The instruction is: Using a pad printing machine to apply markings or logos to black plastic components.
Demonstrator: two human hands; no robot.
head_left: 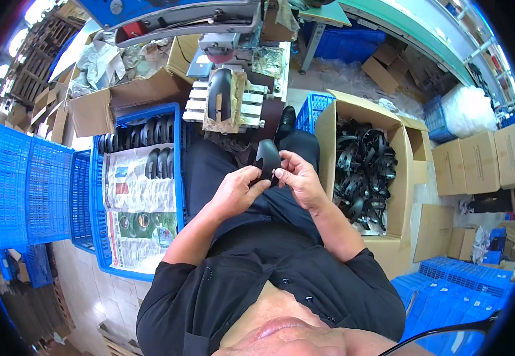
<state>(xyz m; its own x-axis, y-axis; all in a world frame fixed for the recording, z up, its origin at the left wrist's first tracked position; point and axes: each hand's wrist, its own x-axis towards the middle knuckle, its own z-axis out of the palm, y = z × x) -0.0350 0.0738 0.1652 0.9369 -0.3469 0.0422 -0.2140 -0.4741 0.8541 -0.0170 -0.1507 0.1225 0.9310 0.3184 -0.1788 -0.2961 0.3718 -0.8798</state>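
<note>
Above my lap I hold a glossy black curved plastic part (pixel 267 155), its rounded end pointing away from me. My left hand (pixel 238 191) pinches its lower left edge between thumb and fingers. On the opposite edge, my right hand (pixel 301 181) is closed with its thumb and fingertips on the part. What the right fingertips do behind it is partly hidden. Just beyond my hands stands a machine with a slotted metal bed (pixel 197 105). A black arched piece (pixel 219 92) sits on that bed, under a reddish round pad (pixel 220 57).
To my left, a blue crate (pixel 181 196) holds newspaper (pixel 142 193) and rows of black curved parts (pixel 136 135). At my right, an open cardboard box (pixel 327 133) contains many tangled black plastic parts (pixel 364 172). Blue crates (pixel 32 184) are stacked farther left; cartons (pixel 477 160) stand far right.
</note>
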